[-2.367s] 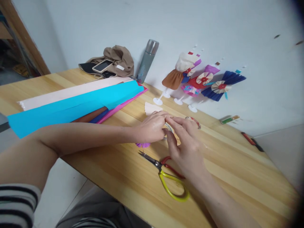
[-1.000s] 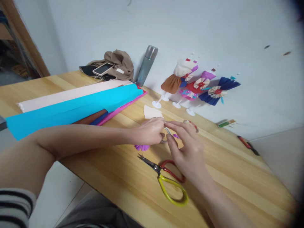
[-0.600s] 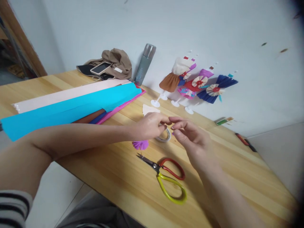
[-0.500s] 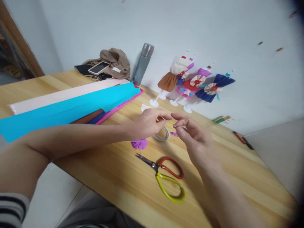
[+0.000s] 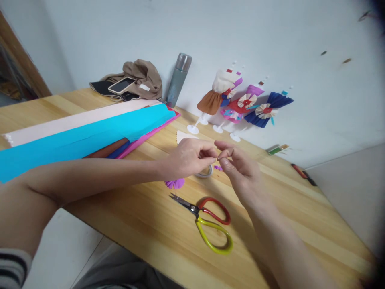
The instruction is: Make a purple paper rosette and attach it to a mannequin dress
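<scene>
My left hand (image 5: 191, 158) hovers over the table with thumb and index finger pinched together; whatever sits between them is too small to make out. My right hand (image 5: 240, 168) meets it from the right, its thumb and index tip closed on something tiny that I cannot name. The fingertips of both hands nearly touch. Beneath them lies a roll of tape (image 5: 205, 172), partly covered by my left hand. A purple fringed paper piece (image 5: 175, 183) and small purple scraps (image 5: 218, 167) rest beside it. Closer to me are scissors (image 5: 194, 209) with one red and one yellow handle.
Crepe paper sheets (image 5: 90, 136) cover the left side of the table. Behind stand a thermos (image 5: 179, 80), a brown cloth bag (image 5: 144, 80) with a phone (image 5: 122, 85), and several small paper dresses (image 5: 246, 102) on white stands. A red-and-black cutter (image 5: 302, 174) lies far right.
My left thumb and fingertips have come in closer to the right fingertips, and the gap between the hands has narrowed. The view has shifted slightly.
</scene>
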The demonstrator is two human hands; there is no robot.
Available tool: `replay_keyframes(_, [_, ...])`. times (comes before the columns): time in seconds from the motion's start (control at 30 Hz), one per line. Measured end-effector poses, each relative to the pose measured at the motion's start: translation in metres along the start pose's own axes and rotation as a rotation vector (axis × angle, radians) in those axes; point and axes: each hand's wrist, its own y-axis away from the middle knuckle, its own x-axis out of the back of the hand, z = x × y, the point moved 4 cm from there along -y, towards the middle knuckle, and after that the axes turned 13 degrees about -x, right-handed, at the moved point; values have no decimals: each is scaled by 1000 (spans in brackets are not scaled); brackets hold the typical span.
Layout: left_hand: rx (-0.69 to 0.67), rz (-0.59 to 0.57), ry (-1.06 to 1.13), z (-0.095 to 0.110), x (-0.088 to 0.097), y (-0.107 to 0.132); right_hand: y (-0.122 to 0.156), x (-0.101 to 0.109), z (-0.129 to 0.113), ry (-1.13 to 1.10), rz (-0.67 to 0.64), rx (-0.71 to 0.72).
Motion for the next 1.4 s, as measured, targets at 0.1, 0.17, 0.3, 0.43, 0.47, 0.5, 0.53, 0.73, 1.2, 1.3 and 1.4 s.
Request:
replay_keyframes(0.1, [-14,3,-11,2,-1,-1,0,1,0,24,21,7])
replay_keyframes(0.17, [-6,21,-19,2,-1,0,0,1,1,31,35,5])
replay_keyframes(0.3, [28,61,-35,-3,0,2,0,0,0,28,24,12])
replay_keyframes(0.43, [-7,-11,-158,-5,-1,4,2,-4,-3,10,-13,3])
replay_keyframes(0.47, [-23,-22,-201,-5,-1,5,2,-5,-3,0,-22,-6])
replay_keyframes(0.5, [-45,-32,-247,-5,0,5,3,-6,-3,-10,-30,-10])
replay_keyframes(0.53, [-72,-44,-297,-4,1,5,3,-6,-3,-17,-35,-11])
replay_keyframes(0.73, [-238,-166,-504,-1,2,4,2,-5,-3,34,-13,32])
replay_keyframes(1.2, [-366,-218,-585,-1,4,7,1,-7,1,99,-7,86])
replay_keyframes(1.3, [-368,-204,-609,-2,3,7,2,-6,-2,149,3,121])
replay_keyframes(1.4, [-329,-202,-612,-2,2,6,4,-5,-7,251,62,172])
